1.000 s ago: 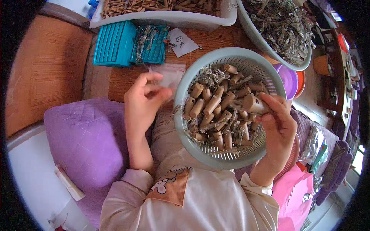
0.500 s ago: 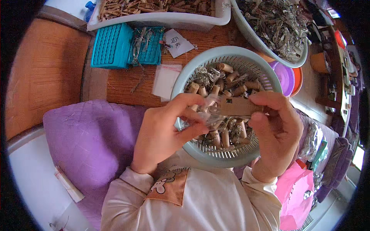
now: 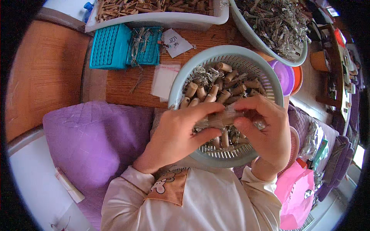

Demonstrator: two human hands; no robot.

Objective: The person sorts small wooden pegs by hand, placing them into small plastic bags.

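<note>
Above a grey-green basket, both my hands hold a brown oblong piece with clear film about it. My left hand is closed on its left end, thumb below and fingers above. At the other end, my right hand pinches the piece and film between thumb and fingers. Motion blur hides whether the piece lies wholly inside the film. Beneath my hands, the basket holds several brown cork-like cylinders and tangled silvery strands.
A white tub of brown pieces stands at the back, beside a basin of silvery strands. Teal ridged trays, a paper note and clear bags lie on the wooden table. A purple cushion sits left, a pink bag right.
My hands have drawn closer together, the right moving left. The brown piece, apart from most of the clear film before, now has film around it, and my left fingers reach it.
</note>
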